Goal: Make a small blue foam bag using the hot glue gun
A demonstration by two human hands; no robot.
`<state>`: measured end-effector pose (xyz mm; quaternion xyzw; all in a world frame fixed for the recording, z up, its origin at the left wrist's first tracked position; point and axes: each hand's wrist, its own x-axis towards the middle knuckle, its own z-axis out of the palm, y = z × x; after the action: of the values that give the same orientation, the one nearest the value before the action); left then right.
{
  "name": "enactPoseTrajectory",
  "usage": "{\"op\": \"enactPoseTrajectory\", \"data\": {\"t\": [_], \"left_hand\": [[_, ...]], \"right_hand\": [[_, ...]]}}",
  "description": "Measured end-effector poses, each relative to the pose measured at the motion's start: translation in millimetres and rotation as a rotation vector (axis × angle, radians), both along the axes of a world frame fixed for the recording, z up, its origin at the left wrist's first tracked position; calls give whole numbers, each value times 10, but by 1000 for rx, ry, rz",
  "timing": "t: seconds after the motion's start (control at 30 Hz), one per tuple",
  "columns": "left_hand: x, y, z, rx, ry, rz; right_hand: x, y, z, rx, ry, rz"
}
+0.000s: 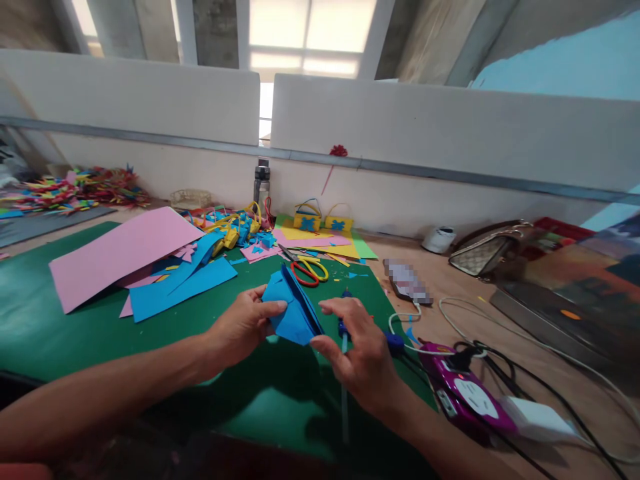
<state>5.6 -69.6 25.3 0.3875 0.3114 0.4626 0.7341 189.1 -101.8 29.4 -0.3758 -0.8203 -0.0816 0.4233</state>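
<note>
A folded blue paper piece (291, 307), shaped like a small pouch with layered edges, is held up over the green mat (250, 393). My left hand (245, 327) pinches its left side, the thumb lying on the front face. Beside its right edge is my right hand (360, 347), thumb and forefinger spread apart; the thumb tip is at the lower right corner, and I cannot tell if it touches. Behind this hand lies a blue glue gun (343, 325) with a clear stick, partly hidden. Red and yellow-handled scissors (311, 269) rest just beyond the paper.
Pink sheets (127, 250) and blue sheets (183, 288) lie left. Small yellow paper bags (307, 221) stand at the back near a bottle (262, 183). On the right are a phone (407, 280), a purple power strip (467, 393), trailing cables and a handbag (483, 252).
</note>
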Motion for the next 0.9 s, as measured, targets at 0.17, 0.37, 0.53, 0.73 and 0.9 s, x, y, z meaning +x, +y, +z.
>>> {"op": "enactPoseTrajectory", "data": {"t": [0.17, 0.37, 0.53, 0.73, 0.9], "left_hand": [[24, -60, -28, 15, -32, 8], [13, -68, -89, -11, 3, -53], [16, -95, -131, -29, 36, -72], [49, -191, -151, -41, 26, -113], [64, -241, -158, -49, 36, -156]], "right_hand": [[-14, 27, -41, 119, -119, 0], [25, 45, -37, 102, -100, -18], [-5, 11, -26, 86, -67, 2], [-66, -45, -31, 14, 17, -1], [-85, -75, -8, -18, 37, 34]]}}
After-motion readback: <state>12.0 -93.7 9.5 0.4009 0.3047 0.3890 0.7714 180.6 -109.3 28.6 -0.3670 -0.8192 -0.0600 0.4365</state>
